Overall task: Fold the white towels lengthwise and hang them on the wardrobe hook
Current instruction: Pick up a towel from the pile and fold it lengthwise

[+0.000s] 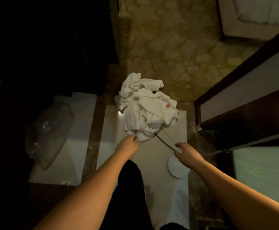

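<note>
A crumpled heap of white towels [145,110] is seen on the floor, lying partly on the pale glossy tile [162,146] and partly on the patterned brown carpet [176,55] beyond it. A small red emblem [168,105] is shown on one fold near the right side of the heap.

The left hand [129,141] is placed at the near edge of the heap, fingers curled and pinching the cloth at its lowest corner. The right hand [184,151] is held apart from the heap, to its right; a thin dark cord [164,141] running out from under the towels is pinched at its fingertips. The two hands are kept apart, with bare tile between them.

A round white disc [176,167] is lying on the tile just beside the right wrist. A clear plastic bag [47,135] is resting on the pale tile at left. Dark wooden framing [244,77] is visible at right.
</note>
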